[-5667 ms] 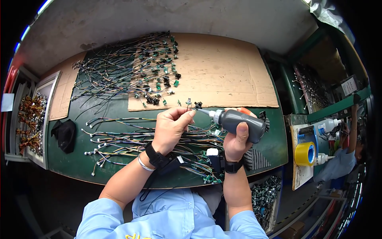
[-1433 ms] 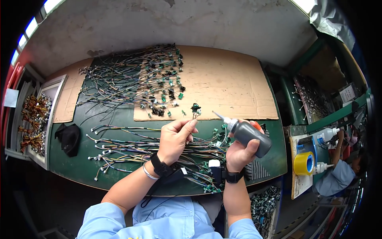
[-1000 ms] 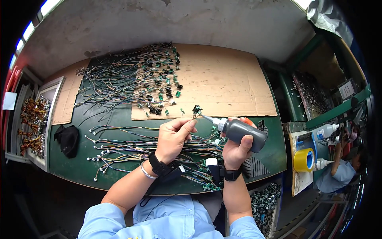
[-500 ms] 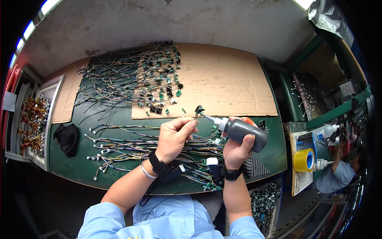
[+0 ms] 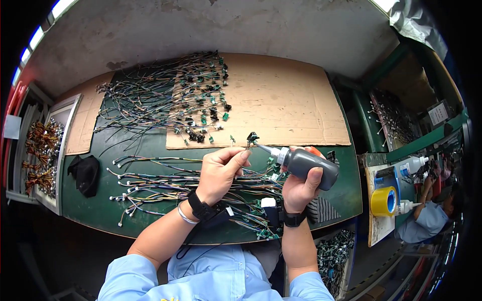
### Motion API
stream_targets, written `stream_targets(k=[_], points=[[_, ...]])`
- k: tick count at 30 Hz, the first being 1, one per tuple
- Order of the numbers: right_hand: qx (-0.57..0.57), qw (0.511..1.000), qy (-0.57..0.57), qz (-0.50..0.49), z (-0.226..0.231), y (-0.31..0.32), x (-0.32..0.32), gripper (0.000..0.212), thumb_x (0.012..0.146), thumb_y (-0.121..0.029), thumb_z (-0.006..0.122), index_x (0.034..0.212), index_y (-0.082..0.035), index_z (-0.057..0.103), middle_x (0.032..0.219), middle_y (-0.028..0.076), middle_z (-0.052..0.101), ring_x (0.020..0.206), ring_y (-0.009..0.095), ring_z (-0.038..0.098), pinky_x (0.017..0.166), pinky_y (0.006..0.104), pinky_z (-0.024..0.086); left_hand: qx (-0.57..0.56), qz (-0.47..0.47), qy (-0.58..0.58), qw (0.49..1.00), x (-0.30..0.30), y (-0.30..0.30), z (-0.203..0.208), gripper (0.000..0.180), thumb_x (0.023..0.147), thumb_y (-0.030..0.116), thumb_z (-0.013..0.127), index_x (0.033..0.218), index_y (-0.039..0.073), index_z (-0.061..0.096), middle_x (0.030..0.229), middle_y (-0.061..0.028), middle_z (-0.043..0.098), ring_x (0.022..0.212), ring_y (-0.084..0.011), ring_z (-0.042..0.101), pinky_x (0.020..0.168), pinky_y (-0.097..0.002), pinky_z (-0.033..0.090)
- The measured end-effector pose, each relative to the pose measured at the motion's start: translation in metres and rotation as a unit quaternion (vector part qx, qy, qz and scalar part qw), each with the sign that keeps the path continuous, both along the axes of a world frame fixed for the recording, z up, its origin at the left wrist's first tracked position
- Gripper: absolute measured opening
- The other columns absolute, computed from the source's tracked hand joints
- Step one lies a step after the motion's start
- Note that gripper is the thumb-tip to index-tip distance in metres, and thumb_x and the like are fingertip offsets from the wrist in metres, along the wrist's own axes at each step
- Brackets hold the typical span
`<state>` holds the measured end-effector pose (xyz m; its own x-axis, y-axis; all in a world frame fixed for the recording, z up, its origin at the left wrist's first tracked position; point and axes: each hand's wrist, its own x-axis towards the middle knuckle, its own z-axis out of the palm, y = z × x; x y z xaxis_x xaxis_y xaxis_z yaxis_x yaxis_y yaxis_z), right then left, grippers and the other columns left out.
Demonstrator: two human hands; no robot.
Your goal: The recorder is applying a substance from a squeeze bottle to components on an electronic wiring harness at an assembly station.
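Observation:
My left hand (image 5: pixel 219 169) pinches a wire harness just below its small black-and-green connector board (image 5: pixel 252 136), which stands up above the fingertips. In my right hand (image 5: pixel 298 193) lies a dark grey squeeze bottle (image 5: pixel 312 168), tilted, with its thin nozzle pointing left. The nozzle tip is close beside the board; whether they touch, I cannot tell. Under both hands a row of wire harnesses (image 5: pixel 160 181) with white plugs and green boards spreads over the green table (image 5: pixel 150 220).
More harnesses (image 5: pixel 160 95) lie at the back left, partly on a cardboard sheet (image 5: pixel 281 100). A black cloth (image 5: pixel 85 175) sits at the left, near a tray of wires (image 5: pixel 42 155). On the right are yellow tape (image 5: pixel 383 201), a clear bottle (image 5: pixel 410 166) and another person (image 5: pixel 427 223).
The connector board has turned slightly between my left fingertips. Both hands and the bottle have hardly moved.

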<state>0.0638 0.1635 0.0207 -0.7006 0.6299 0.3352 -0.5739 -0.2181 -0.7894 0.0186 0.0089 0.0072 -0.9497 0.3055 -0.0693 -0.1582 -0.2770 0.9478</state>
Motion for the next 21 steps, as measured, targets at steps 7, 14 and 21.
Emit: stream_targets(k=[7,14,21], points=[[-0.009,1.000,0.006,0.004,-0.0030,0.0014,-0.0003,0.065,0.077,-0.049,0.065,0.111,0.002,0.045,0.094,0.021,0.058,0.075,0.025,0.059,0.054,0.0331,0.050,0.001,0.000,-0.006,1.000,-0.0008,-0.0003,0.0007,0.016,0.088,0.016,0.062,0.091,0.002,0.067,0.072,-0.0009,0.063,0.055,-0.0030,0.049,0.050,-0.0168,0.039],[-0.009,1.000,0.001,0.007,-0.0024,0.0022,-0.0005,0.065,0.077,-0.050,0.065,0.111,0.002,0.045,0.093,0.020,0.059,0.074,0.025,0.059,0.054,0.0325,0.050,0.022,-0.012,-0.027,0.999,-0.0017,-0.0013,0.0010,0.018,0.087,0.018,0.064,0.093,0.001,0.067,0.070,0.0008,0.063,0.056,-0.0017,0.050,0.050,-0.0152,0.040],[-0.014,1.000,0.004,0.012,-0.0029,0.0027,-0.0006,0.065,0.077,-0.050,0.065,0.111,0.002,0.045,0.093,0.020,0.059,0.074,0.024,0.059,0.054,0.0321,0.049,0.022,-0.020,-0.047,0.998,-0.0016,-0.0023,0.0016,0.019,0.087,0.021,0.063,0.092,0.003,0.067,0.070,0.0015,0.062,0.055,-0.0014,0.050,0.049,-0.0148,0.038]])
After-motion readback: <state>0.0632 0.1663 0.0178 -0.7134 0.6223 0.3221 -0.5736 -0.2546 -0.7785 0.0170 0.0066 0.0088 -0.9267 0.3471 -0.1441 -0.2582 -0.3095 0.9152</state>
